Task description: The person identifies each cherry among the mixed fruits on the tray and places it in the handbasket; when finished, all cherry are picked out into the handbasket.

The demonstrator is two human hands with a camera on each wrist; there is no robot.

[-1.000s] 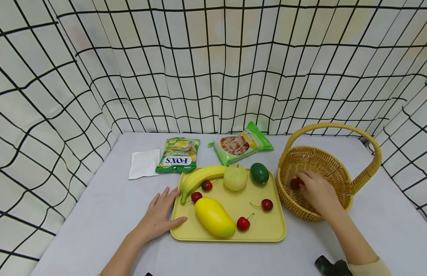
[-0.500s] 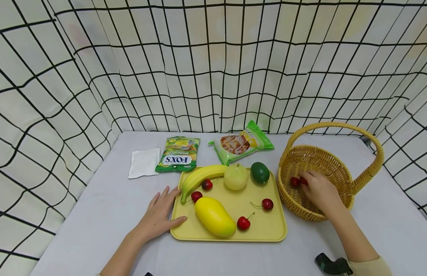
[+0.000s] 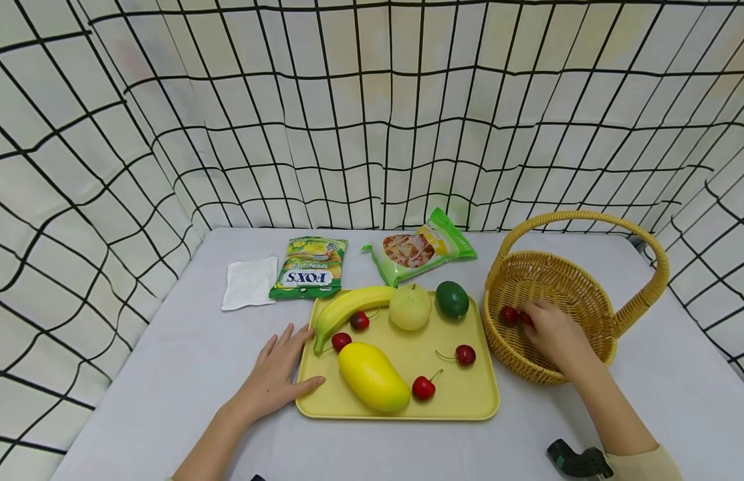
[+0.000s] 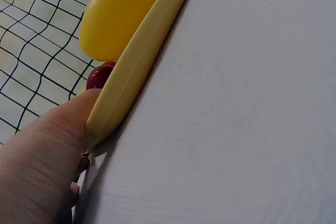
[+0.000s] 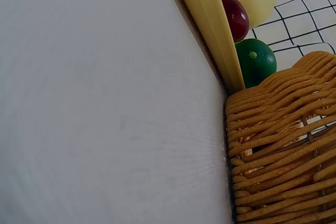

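Observation:
My right hand (image 3: 555, 337) reaches down inside the wicker basket (image 3: 594, 284). Its fingertips pinch a dark red cherry (image 3: 526, 319), partly covered by the fingers. Just left of that lies another cherry (image 3: 509, 314) on the basket floor. My left hand (image 3: 275, 377) rests with spread fingers at the left edge of the yellow tray (image 3: 444, 407), the thumb over its rim. On the tray are a banana (image 3: 347, 307), a mango (image 3: 374, 377), a pale green pear (image 3: 410, 307), a dark green lime-like fruit (image 3: 452, 299) and several cherries (image 3: 464, 355). Basket wicker hides the right hand in the right wrist view.
Behind the tray lie a green candy bag (image 3: 309, 267), a green-and-white snack packet (image 3: 416, 250) and a white square cloth or tissue (image 3: 250, 283). The basket's tall handle (image 3: 654, 267) arches over it. Black-and-white grid cloth (image 3: 378, 133) surrounds the table.
The right hand shifts slightly within the basket, and two separate cherries now show by its fingertips where they looked like one dark cluster. The left hand stays in place.

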